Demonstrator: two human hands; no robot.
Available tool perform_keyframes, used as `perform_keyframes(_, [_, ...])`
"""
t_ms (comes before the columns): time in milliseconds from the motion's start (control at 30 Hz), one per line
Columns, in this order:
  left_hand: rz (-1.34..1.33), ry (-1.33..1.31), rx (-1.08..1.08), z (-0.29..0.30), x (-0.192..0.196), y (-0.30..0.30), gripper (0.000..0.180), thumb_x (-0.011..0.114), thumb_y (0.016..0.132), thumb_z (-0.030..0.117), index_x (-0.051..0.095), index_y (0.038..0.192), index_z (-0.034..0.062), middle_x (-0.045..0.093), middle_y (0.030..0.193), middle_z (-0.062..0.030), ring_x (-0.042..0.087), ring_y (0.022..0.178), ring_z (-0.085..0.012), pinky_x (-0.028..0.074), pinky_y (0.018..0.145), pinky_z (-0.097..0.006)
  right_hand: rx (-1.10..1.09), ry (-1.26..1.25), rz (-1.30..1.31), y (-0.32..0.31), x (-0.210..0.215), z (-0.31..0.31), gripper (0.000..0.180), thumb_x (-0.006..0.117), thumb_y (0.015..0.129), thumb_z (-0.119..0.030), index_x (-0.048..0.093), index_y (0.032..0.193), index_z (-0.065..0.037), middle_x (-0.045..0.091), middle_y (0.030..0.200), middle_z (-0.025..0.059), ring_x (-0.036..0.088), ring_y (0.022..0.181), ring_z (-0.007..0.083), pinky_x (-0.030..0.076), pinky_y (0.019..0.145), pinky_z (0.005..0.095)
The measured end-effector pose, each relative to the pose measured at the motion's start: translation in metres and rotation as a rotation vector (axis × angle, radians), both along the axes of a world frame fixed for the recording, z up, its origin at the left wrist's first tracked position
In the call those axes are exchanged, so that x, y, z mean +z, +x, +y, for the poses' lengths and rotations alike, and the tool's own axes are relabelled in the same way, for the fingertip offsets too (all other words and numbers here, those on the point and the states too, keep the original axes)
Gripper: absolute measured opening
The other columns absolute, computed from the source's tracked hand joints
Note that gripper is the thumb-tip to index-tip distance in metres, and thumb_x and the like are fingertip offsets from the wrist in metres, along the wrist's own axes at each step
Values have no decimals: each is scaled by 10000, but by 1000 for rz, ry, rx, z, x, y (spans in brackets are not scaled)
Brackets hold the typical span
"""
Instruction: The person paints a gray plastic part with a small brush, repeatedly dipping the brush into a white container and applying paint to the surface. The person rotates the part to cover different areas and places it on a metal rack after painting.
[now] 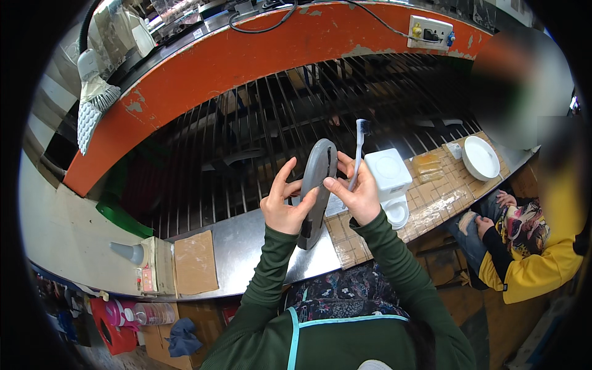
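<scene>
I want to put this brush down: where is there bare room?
The shiny steel counter is bare between the flat brown cardboard square and the green left sleeve; more shows below the grey sole-shaped piece. The tan strip is crowded with a white boxy container, amber block and white round bowl.

You've got a long orange panel (296, 38) across the back of your bench, paint chipped all over, with a wall socket (430, 32) at its right end. Below it there's a rack of dark metal bars (243, 117) — then your shiny steel benchtop (237, 253). White side board (68, 228) on your left, bendy-neck lamp (90, 120) hanging above. Floor (509, 320) to your right looks brownish.
</scene>
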State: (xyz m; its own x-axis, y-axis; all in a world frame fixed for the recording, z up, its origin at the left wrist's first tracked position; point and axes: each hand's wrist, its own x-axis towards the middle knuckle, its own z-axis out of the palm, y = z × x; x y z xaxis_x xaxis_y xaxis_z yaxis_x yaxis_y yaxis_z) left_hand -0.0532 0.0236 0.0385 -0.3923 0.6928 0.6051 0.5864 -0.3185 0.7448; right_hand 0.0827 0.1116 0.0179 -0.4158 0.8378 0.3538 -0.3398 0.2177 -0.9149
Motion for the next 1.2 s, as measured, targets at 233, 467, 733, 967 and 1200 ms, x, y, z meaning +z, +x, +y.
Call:
perform_keyframes(233, [228, 74, 12, -5, 1, 14, 392, 787, 662, 45, 667, 1033, 9, 687, 792, -135, 666, 703, -208, 526, 651, -297, -72, 90, 115, -1, 12, -8, 572, 835, 698, -210, 416, 1039, -25, 440, 1027, 42, 460, 867, 102, 447, 738, 249])
perform_keyframes(467, [150, 427, -42, -5, -11, 31, 320, 726, 782, 192, 624, 988, -32, 630, 1072, -213, 583, 998, -280, 445, 880, -353, -17, 239, 291, 41, 36, -17, 598, 839, 630, -40, 331, 929, -143, 254, 1444, 226, 375, 1237, 242, 389, 990, 379])
perform_keyframes(733, [-582, -86, -544, -11, -58, 5, 611, 515, 903, 492, 543, 1156, -63, 592, 1138, -157, 545, 1086, -237, 357, 989, -363, -11, 607, 190, 64, 19, -37, 550, 829, 613, -5, 350, 864, -109, 275, 1430, 312, 206, 1386, 436, 183, 1115, 513])
perform_keyframes(967, [-625, -118, -424, -3, -76, -8, 781, 774, 723, 348, 407, 1302, -25, 548, 1191, -146, 523, 1119, -229, 362, 997, -353, 168, 537, 163, 29, -5, -26, 531, 816, 659, -50, 347, 888, -146, 296, 1432, 284, 211, 1381, 439, 166, 1122, 536])
perform_keyframes(1200, [-158, -168, -520, -3, -63, -42, 733, 672, 801, 401, 456, 1303, -88, 464, 1336, -266, 473, 1228, -365, 304, 1072, -441, 377, 187, 311, 13, -8, -13, 575, 819, 617, 31, 353, 887, -171, 279, 1440, 263, 107, 1409, 425, 115, 1128, 574])
